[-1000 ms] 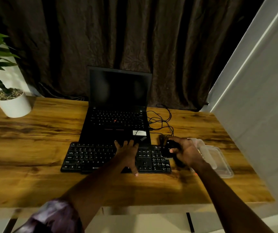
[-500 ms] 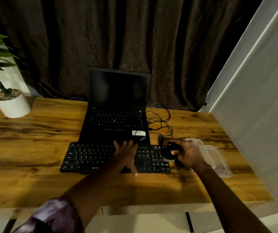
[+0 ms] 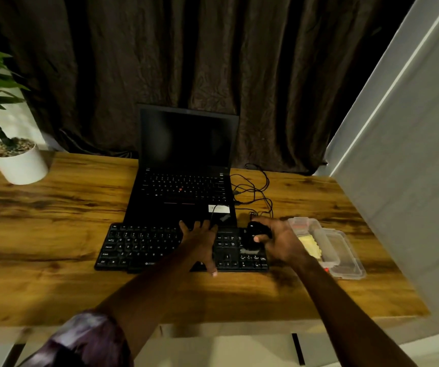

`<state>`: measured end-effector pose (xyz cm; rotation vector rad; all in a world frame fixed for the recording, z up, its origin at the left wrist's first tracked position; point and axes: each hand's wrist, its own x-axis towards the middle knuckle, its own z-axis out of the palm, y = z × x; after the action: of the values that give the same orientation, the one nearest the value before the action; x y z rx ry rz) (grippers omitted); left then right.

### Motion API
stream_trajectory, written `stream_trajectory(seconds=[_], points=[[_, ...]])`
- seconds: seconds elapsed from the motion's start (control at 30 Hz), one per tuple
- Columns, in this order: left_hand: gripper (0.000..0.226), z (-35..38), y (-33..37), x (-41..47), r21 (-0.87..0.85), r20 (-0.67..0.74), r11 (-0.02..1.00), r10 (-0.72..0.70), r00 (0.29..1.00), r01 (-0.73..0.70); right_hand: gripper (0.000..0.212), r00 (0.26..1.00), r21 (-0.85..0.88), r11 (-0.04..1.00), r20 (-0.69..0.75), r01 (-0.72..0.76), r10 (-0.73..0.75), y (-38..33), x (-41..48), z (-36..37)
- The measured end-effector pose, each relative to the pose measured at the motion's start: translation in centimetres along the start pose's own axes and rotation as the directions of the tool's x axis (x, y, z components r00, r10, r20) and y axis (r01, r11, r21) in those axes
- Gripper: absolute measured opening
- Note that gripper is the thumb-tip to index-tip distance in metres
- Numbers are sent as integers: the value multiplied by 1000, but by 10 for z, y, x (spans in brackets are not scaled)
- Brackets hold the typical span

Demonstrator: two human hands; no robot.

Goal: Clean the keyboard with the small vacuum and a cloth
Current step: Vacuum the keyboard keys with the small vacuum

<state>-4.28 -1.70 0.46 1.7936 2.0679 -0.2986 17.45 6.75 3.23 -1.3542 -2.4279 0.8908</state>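
Keyboard (image 3: 144,247) flat on desk (image 3: 54,234), stretched beneath both grips. Left grip (image 3: 199,242) released and splayed, fingers straight, pressing down on the middle keys, grasping nothing. Right grip (image 3: 279,242) just to its right, curled round the small vacuum (image 3: 255,234), a dark stubby body held over the number-pad end. Nozzle apparently at or close to the keys; actual contact too dim to tell.

Likely step in hand: vacuuming the right end of the key field, cloth pass not yet begun.

To do it well:
- Press evenly with the flat left grip to stop the board sliding toward the laptop (image 3: 186,192) just beyond its fingertips.
- Draw the nozzle slowly along each row, low and steady, without jabbing keycaps.
- Work from the right grip's end toward the left grip, then lift and re-plant the left grip on cleaned keys to reach the covered middle.
- Mind the loose cables (image 3: 252,186) just beyond the right grip, easy to snag on a wide sweep.

Clear plastic box (image 3: 345,255) just right of the right grip, within easy reach, with a pale yellow piece (image 3: 309,246) inside, perhaps for wiping; cannot tell.
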Motion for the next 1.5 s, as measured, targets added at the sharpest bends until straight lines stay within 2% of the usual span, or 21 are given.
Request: stream_trajectory(seconds=[0.2,0.37,0.47,0.67,0.83,0.93,1.07,1.33,1.43,1.5], points=[[136,1,-1,0,2,-2,1000,5,1000,-5,54,1000,-111,994,-15,19,-21,-3,1,-4],[137,1,0,0,11,3,1000,1,1000,-1,55,997,24,998,42,59,-60,-27,4,17],[137,1,0,0,8,4,1000,-2,1000,2,53,1000,98,995,14,12,-13,-23,2,12],[139,1,-1,0,-14,1,1000,-3,1000,3,53,1000,-14,1000,-25,-12,11,9,-9,-17],[139,-1,1,-2,0,10,1000,-3,1000,3,60,1000,-130,991,-4,12,-12,-3,-3,-3],[139,-2,0,-2,3,16,1000,-7,1000,7,52,999,-76,996,12,49,-48,-21,3,13],[139,-1,-1,-2,0,6,1000,-1,1000,1,53,999,27,999,-12,39,-39,-25,3,16],[139,0,-1,-2,-17,4,1000,1,1000,-1,51,997,-26,999,-76,-35,33,9,-15,-19],[140,-1,0,-3,-10,6,1000,-5,1000,5,51,997,-26,1000,-74,1,-3,-1,-15,-11],[140,-2,0,-3,-2,10,1000,-7,1000,7,49,998,41,999,-46,33,-31,-12,-14,2]])
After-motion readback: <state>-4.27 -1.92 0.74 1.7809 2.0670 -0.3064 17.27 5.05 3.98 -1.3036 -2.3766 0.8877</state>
